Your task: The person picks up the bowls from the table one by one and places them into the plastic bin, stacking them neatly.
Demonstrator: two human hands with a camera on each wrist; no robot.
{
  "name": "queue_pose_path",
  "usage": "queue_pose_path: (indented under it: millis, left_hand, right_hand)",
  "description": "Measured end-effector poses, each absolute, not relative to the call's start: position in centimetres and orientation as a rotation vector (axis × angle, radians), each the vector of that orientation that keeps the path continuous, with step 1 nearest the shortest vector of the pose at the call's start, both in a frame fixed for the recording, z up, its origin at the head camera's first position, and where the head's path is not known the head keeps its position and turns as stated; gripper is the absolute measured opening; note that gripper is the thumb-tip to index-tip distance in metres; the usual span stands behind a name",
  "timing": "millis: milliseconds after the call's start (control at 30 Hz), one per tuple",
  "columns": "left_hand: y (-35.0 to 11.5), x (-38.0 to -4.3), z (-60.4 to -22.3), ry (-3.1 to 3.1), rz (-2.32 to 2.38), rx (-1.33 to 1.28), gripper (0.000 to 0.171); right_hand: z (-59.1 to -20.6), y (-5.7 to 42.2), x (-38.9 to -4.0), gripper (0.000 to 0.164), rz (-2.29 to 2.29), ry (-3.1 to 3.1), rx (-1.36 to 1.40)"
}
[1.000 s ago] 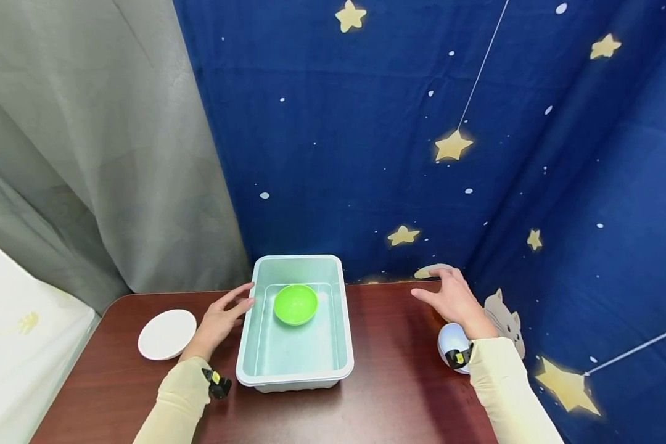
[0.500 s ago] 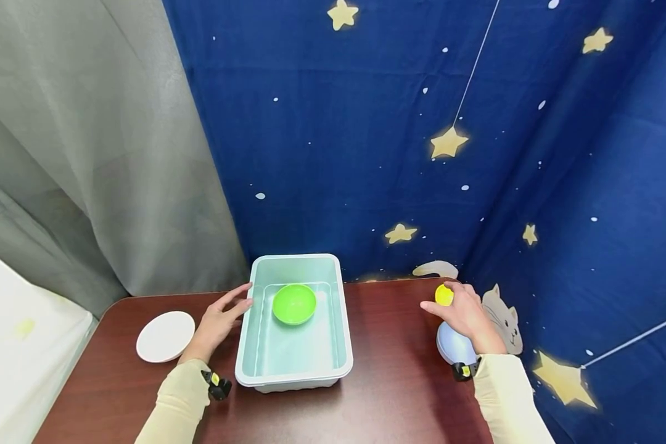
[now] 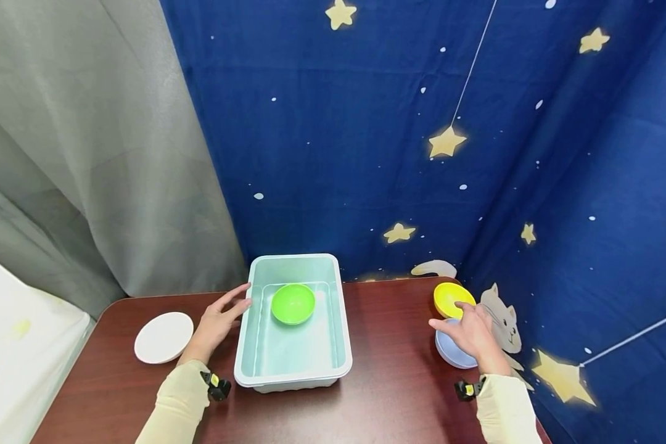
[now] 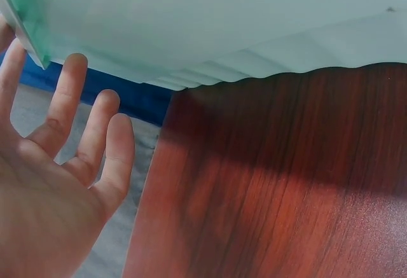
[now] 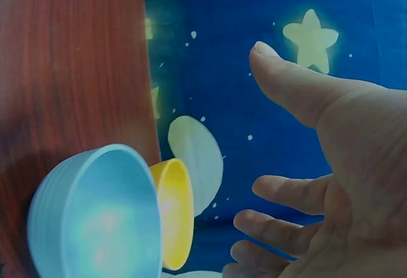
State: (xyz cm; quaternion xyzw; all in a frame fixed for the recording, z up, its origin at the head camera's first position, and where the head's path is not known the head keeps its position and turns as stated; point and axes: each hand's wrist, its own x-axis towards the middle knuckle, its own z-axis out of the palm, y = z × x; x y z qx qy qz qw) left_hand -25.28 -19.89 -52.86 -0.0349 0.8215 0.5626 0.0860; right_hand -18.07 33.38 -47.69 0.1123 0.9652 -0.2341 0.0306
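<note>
A pale green plastic bin [image 3: 294,357] stands on the table with a green bowl [image 3: 293,304] inside it. My left hand [image 3: 213,327] is at the bin's left rim; in the left wrist view its fingers [image 4: 67,97] are spread and relaxed beside the bin wall [image 4: 191,30]. Over at the right, my right hand [image 3: 472,333] hovers above a light blue bowl [image 3: 449,348], thumb and fingers apart, holding nothing. Just behind that bowl is a yellow bowl [image 3: 449,296]. Both bowls show in the right wrist view, the blue bowl [image 5: 95,214] nearer and apart from the hand.
A white plate [image 3: 163,338] lies on the table to the left of my left hand. The dark red wooden table [image 3: 388,370] ends at the back against a blue star curtain [image 3: 338,154] and a grey curtain [image 3: 144,185].
My right hand has moved back toward me and slightly right, from beyond the yellow bowl to above the blue one, uncovering the yellow bowl. The left hand stays at the bin's rim.
</note>
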Motion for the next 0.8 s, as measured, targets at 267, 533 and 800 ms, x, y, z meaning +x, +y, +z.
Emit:
queue_pose_path:
  millis: [267, 533, 800]
  left_hand:
    - [-19.8, -25.2, -53.1, 2.460, 1.683, -0.110, 0.057]
    - [-19.5, -25.0, -52.6, 2.442, 1.691, -0.113, 0.054]
    - [-19.4, -24.7, -51.5, 2.428, 1.703, -0.112, 0.055]
  right_hand:
    - [-48.7, 33.7, -17.2, 0.109, -0.685, 2.955, 0.440]
    - [-50.2, 34.2, -16.5, 0.105, -0.696, 3.042, 0.452]
    - [-51.6, 34.4, -16.4, 0.111, -0.779, 3.013, 0.558]
